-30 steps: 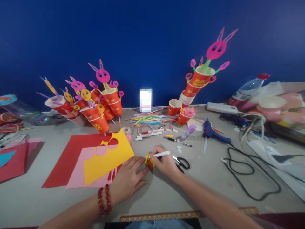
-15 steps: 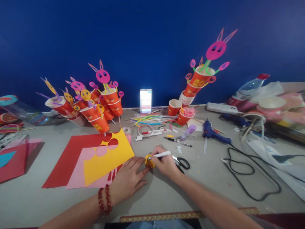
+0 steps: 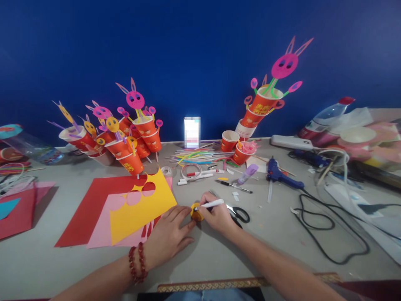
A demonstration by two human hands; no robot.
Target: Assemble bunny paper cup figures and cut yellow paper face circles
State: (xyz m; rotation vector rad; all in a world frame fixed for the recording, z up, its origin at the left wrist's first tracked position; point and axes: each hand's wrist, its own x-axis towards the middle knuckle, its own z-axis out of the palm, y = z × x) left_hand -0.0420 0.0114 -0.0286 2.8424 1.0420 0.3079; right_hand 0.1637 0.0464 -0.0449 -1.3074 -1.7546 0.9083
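Observation:
A small round piece of yellow paper (image 3: 196, 215) with a dark mark on it lies on the grey table in front of me. My left hand (image 3: 171, 232) is spread flat beside it, its fingertips touching the paper's left and lower edge. A white marker (image 3: 214, 203) is pinched in my right hand (image 3: 221, 218), its tip on the yellow piece. Just right of that hand are scissors (image 3: 242, 215) with black handles, their blades partly hidden behind my fingers.
Red, pink and yellow paper sheets (image 3: 140, 217) overlap on the left. Behind them stand red paper cups (image 3: 130, 164) with rabbit faces. Drinking straws (image 3: 200, 156), markers (image 3: 205, 172) and a glue stick (image 3: 248, 173) lie ahead. A blue glue gun (image 3: 283, 179) trails its cord on the right.
The tip of the marker has shifted very slightly on the yellow paper and its back end has tilted a little. Both hands stay in nearly the same place.

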